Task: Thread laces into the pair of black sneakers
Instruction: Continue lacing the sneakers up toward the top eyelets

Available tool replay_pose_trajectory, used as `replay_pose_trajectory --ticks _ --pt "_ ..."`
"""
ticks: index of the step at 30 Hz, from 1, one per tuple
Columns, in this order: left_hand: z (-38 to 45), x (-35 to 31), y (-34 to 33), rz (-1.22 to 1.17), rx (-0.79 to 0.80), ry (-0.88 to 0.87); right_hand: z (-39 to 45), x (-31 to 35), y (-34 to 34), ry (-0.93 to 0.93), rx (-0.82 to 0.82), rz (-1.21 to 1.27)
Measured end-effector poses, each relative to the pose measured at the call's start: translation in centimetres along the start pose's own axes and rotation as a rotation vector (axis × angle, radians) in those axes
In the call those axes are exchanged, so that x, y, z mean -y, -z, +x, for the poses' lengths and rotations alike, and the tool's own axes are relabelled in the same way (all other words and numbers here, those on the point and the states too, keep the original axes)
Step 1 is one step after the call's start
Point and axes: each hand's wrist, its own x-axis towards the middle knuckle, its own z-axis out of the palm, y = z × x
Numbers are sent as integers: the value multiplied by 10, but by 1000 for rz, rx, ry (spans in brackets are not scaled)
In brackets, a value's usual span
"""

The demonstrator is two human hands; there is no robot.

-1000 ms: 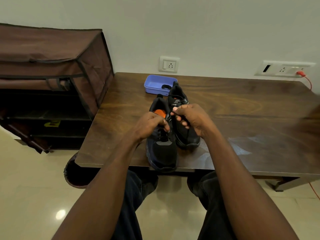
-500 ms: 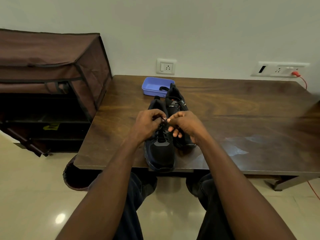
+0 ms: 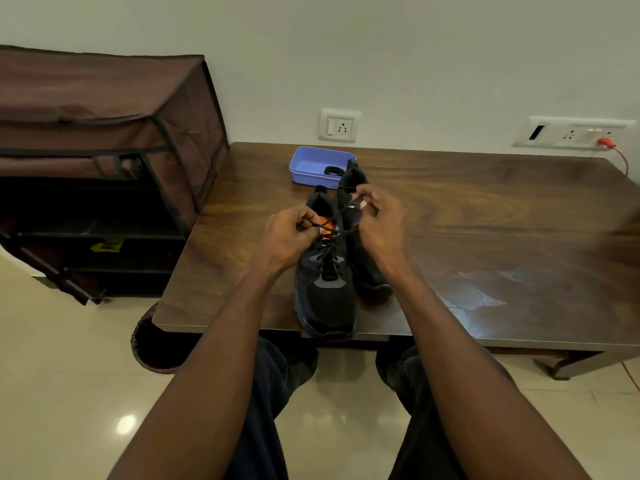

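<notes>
Two black sneakers stand side by side near the front edge of the dark wooden table (image 3: pixel 485 237), toes toward me. The left sneaker (image 3: pixel 325 296) shows an orange inner lining and has a black lace (image 3: pixel 337 231) crossed through its eyelets. My left hand (image 3: pixel 289 237) pinches one end of that lace above the shoe's left side. My right hand (image 3: pixel 381 223) pinches the other end, raised higher over the right sneaker (image 3: pixel 363 268), which it partly hides. The lace runs taut between both hands.
A blue plastic tray (image 3: pixel 311 164) with a small black item in it sits behind the shoes. A brown fabric shoe rack (image 3: pixel 104 150) stands left of the table. Wall sockets (image 3: pixel 339 125) and a red cable (image 3: pixel 620 157) are at the back. My knees are under the table's front edge.
My hands were together over the left sneaker's tongue; they have now moved apart, the right one up and away, drawing the lace ends out taut.
</notes>
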Motion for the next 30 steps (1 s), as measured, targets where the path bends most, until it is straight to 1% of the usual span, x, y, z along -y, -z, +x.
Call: replay_pose_trajectory --ticks 1,3,4,5,6,9,12,14,16,20,22,25,26,28,30 --pt "0 -1 0 0 14 -3 2 -1 -5 16 52 14" --pt "-1 -4 -2 14 25 -13 5 1 -13 -33 265 -5" --pt "-2 -5 -3 25 14 -17 6 0 -17 -50 376 -52" --pt "-2 -5 -4 37 -5 -20 4 2 -18 -35 450 -110" --pt "-2 -5 -4 43 -25 -17 1 1 -21 5 470 -159" --pt "0 -6 -4 86 -34 16 -4 2 -24 74 370 -215" --pt "3 -2 -9 182 35 51 -8 3 -26 143 296 -307" --pt "5 -1 -11 197 78 98 -12 4 -28 208 248 -380" --pt "6 -3 -11 125 79 143 -14 5 -30 197 206 -391" --pt "7 -7 -4 -88 52 269 -14 4 -31 82 194 -268" --pt "9 -6 -3 -169 64 327 -14 5 -29 49 249 -217" --pt "8 -9 -1 -333 64 407 -12 8 -25 -48 389 -93" --pt "8 -8 0 -373 56 430 -12 8 -24 -54 400 -84" --pt "9 -7 0 -410 35 461 -10 9 -21 -4 353 -145" --pt "9 -6 1 -435 -5 468 -6 10 -15 -6 304 -166"
